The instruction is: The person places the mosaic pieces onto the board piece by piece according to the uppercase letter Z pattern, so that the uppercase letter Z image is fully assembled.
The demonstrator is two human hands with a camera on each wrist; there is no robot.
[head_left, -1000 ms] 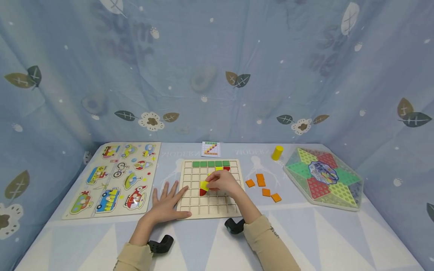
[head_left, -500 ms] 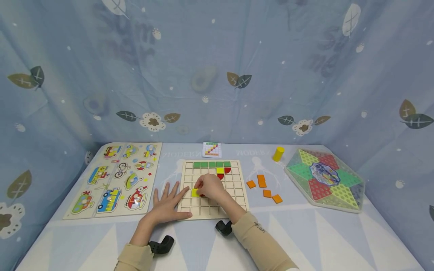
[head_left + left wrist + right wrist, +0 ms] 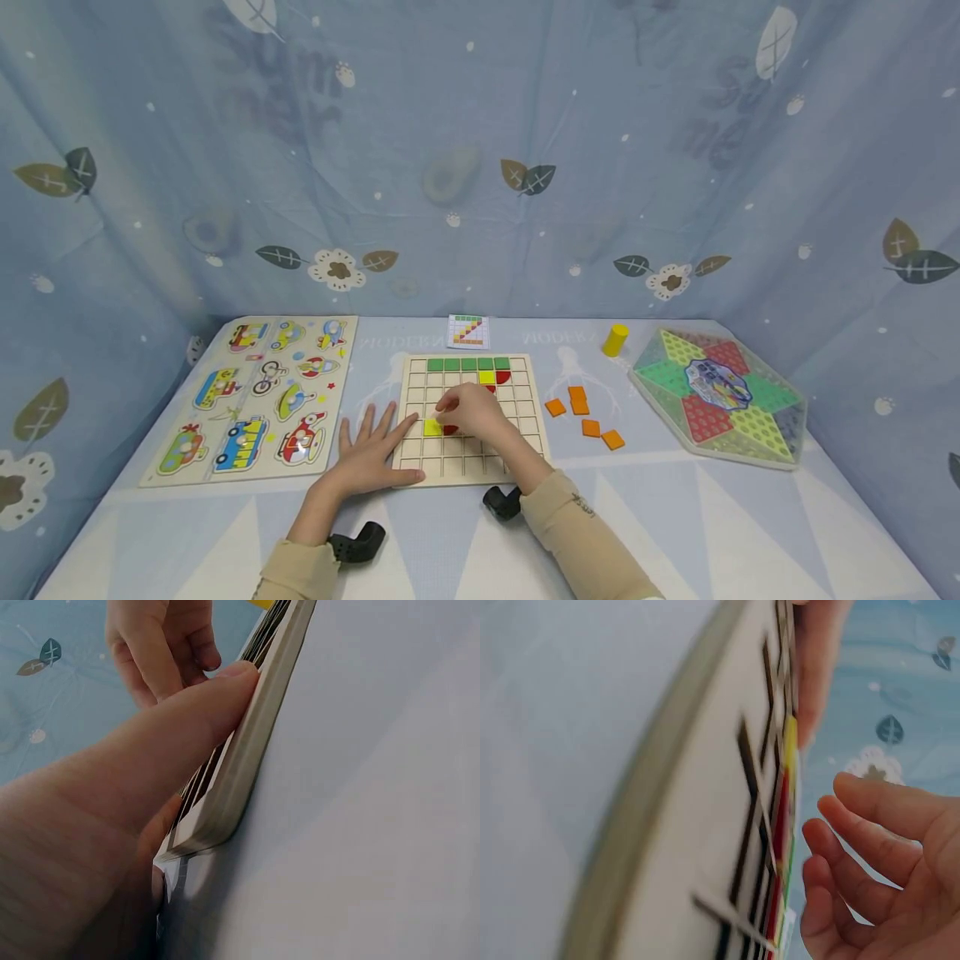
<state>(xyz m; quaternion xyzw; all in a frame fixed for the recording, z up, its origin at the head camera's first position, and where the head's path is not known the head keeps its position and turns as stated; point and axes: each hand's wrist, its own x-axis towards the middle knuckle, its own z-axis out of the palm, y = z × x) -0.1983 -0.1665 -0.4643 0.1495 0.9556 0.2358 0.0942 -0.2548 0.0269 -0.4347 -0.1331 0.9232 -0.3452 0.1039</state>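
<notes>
A wooden grid board (image 3: 480, 473) lies at the middle of the table. My left hand (image 3: 365, 460) rests on its left edge with fingers spread; in the left wrist view its thumb (image 3: 195, 705) touches the rim. Over the board my right hand (image 3: 477, 414) hovers with loosely bent fingers and nothing between them, as the right wrist view shows. Just left of its fingertips, a yellow square tile (image 3: 431, 427) sits in a cell beside a red rounded tile (image 3: 450, 431). Green tiles (image 3: 468, 364) line the top row, above another yellow tile (image 3: 487, 377) and a red quarter-round tile (image 3: 503, 377). The right hand hides the grid's centre.
Several orange tiles (image 3: 591, 427) lie right of the board. A yellow cylinder (image 3: 615, 340) and a hexagonal game box (image 3: 712, 396) are farther right. Behind the board is a pattern card (image 3: 468, 332). A picture puzzle board (image 3: 255, 400) occupies the left side.
My right hand has carried the yellow tile left, set it in the cell left of the red one, let go and drawn slightly back right. The left hand has stayed put.
</notes>
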